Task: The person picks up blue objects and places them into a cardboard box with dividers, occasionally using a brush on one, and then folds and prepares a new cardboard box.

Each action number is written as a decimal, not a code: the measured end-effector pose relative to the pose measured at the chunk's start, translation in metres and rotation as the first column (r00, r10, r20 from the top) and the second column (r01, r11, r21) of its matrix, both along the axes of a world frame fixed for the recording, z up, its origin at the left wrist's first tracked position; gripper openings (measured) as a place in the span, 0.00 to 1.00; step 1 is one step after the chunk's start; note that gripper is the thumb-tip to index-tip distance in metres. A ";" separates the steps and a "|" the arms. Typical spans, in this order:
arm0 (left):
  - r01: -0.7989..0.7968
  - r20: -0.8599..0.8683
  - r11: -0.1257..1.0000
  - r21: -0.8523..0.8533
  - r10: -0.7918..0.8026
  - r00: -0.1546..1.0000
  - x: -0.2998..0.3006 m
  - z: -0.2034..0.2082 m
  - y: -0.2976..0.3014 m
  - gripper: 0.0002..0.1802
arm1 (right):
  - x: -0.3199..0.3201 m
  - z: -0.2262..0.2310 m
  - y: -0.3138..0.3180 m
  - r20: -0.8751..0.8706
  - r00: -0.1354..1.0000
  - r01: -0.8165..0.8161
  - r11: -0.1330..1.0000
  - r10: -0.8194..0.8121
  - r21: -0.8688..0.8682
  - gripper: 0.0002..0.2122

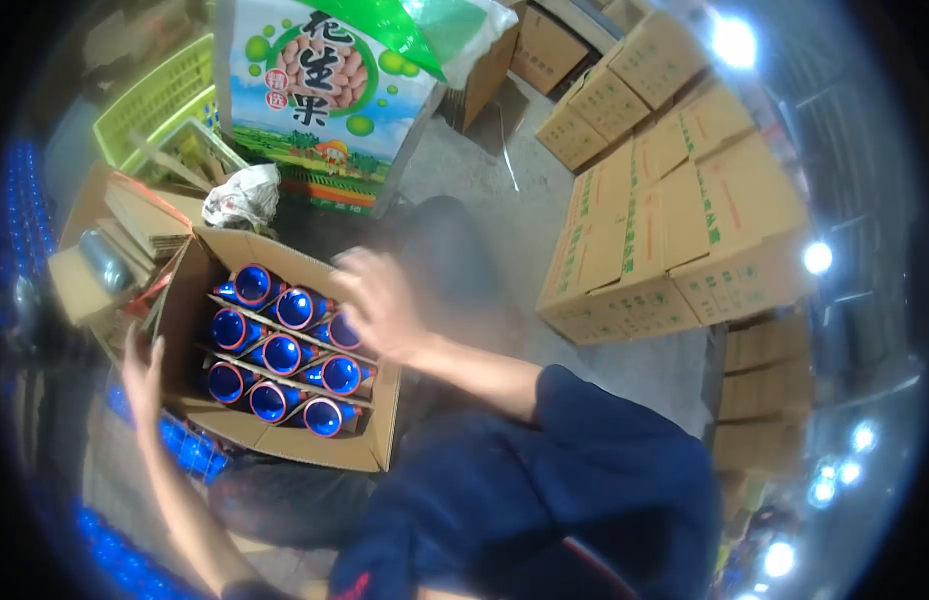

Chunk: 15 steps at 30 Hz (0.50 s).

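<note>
A cardboard carton (340,455) stands open in front of me. Shiny blue, round-mouthed vessels (282,354) with orange-red rims fill it in rows, split by cardboard dividers. I cannot make out their exact kind. Beside the carton's left wall is my left hand (143,380), its fingers stretched out and holding nothing visible. My right hand (378,305), blurred, hovers at the carton's far right edge with fingers apart. It partly covers one blue vessel (343,331), and nothing shows in its grip.
A large printed sack (385,130) stands beyond the carton, near a yellow-green crate (160,95). Crumpled white plastic (243,195) lies by the carton's far corner. Stacked closed cartons (675,220) line the right. More blue items (190,447) sit in racks at the left.
</note>
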<state>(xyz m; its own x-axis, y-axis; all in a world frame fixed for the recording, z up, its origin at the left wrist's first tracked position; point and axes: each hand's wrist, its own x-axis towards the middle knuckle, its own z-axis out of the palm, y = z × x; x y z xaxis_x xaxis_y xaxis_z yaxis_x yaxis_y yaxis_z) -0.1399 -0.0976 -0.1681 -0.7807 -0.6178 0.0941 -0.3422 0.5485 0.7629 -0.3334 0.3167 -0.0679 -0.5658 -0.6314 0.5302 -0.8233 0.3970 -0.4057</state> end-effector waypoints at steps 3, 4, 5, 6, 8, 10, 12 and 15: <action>0.095 0.477 0.949 -0.299 0.062 0.877 -0.020 -0.004 0.015 0.26 | 0.035 -0.074 0.060 0.479 0.791 0.488 0.865 -0.380 -0.119 0.34; 0.099 0.386 0.970 -0.224 -0.005 0.922 -0.024 0.004 0.027 0.22 | 0.042 -0.101 0.071 0.787 0.519 0.571 0.821 -0.335 -0.027 0.38; 0.100 0.394 0.970 -0.223 -0.004 0.919 -0.022 0.006 0.026 0.22 | 0.043 -0.103 0.066 0.922 0.343 0.590 0.805 -0.181 -0.061 0.36; 0.098 0.400 0.970 -0.222 -0.001 0.916 -0.019 0.004 0.023 0.22 | 0.046 -0.106 0.057 0.921 0.313 0.597 0.802 -0.231 -0.002 0.35; 0.045 0.416 0.960 -0.276 0.077 0.906 -0.005 -0.005 0.008 0.21 | 0.039 -0.082 0.040 0.909 0.299 0.539 0.837 -0.292 0.092 0.34; 0.115 0.417 0.947 -0.299 0.022 0.908 0.004 -0.015 -0.018 0.21 | 0.029 -0.066 0.040 0.881 0.323 0.457 0.872 -0.346 0.175 0.33; 0.118 0.440 0.926 -0.359 0.056 0.896 0.013 -0.015 -0.020 0.19 | 0.009 -0.064 0.031 0.872 0.286 0.476 0.849 -0.397 0.230 0.31; 0.111 0.449 0.961 -0.252 0.015 0.893 0.015 0.020 0.031 0.17 | -0.036 -0.010 0.039 0.803 0.369 0.289 0.879 -0.467 0.378 0.25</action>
<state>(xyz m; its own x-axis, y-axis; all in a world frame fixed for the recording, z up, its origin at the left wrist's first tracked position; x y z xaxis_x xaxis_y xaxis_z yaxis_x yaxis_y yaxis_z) -0.1248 -0.0671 -0.1486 -0.8067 -0.5798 -0.1144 -0.5773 0.7318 0.3622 -0.3689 0.3553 -0.0776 -0.8598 -0.2417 -0.4498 0.1693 0.6961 -0.6977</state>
